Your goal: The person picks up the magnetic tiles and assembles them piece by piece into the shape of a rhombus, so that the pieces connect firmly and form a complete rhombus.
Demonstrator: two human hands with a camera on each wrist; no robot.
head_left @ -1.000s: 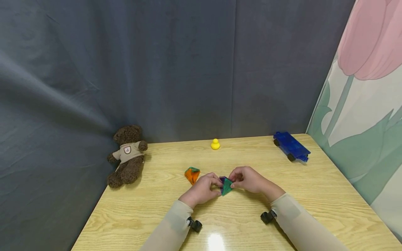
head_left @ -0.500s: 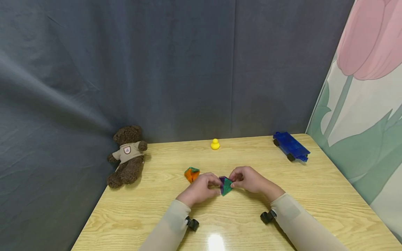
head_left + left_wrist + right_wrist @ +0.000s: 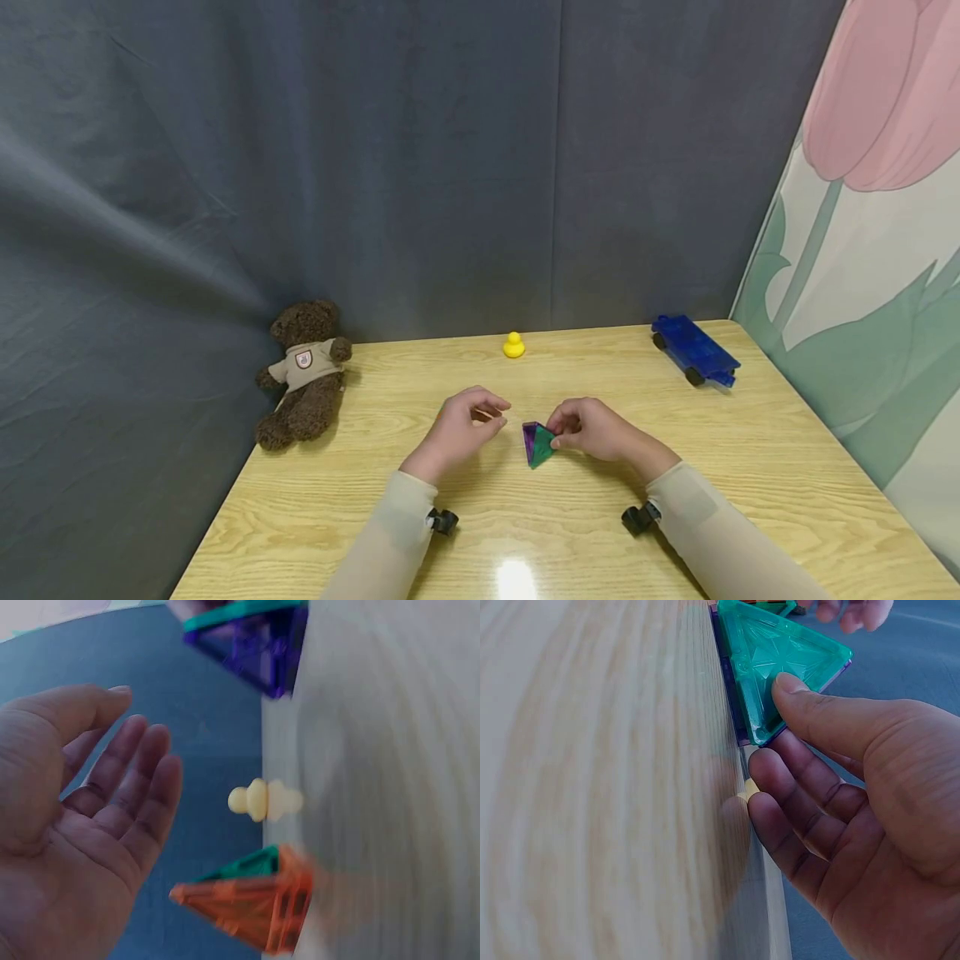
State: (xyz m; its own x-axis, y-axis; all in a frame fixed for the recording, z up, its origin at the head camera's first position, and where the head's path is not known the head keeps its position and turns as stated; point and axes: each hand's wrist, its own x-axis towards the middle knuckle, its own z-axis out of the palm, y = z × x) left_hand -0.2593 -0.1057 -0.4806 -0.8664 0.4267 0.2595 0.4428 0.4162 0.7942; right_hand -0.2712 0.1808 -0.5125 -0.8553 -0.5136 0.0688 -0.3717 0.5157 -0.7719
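Observation:
A small pyramid of green and purple magnetic tiles (image 3: 542, 446) stands on the wooden table. My right hand (image 3: 597, 431) pinches its right edge, and in the right wrist view the thumb lies on the green triangular tile (image 3: 791, 652). To the left, my left hand (image 3: 459, 433) is held apart from this pyramid, fingers loosely bent, with nothing in them. An orange and green tile pyramid (image 3: 259, 907) shows on the table in the left wrist view; from the head view the left hand hides it.
A yellow toy duck (image 3: 513, 345) sits near the table's back edge. At the back right is a blue toy car base (image 3: 695, 350) with black wheels. A brown teddy bear (image 3: 307, 375) in a beige shirt leans at the left edge, against a dark curtain (image 3: 420, 167).
My left hand has let go of the purple side of the pyramid and moved left and away, now covering the orange pyramid. The right hand keeps its pinch in the same place.

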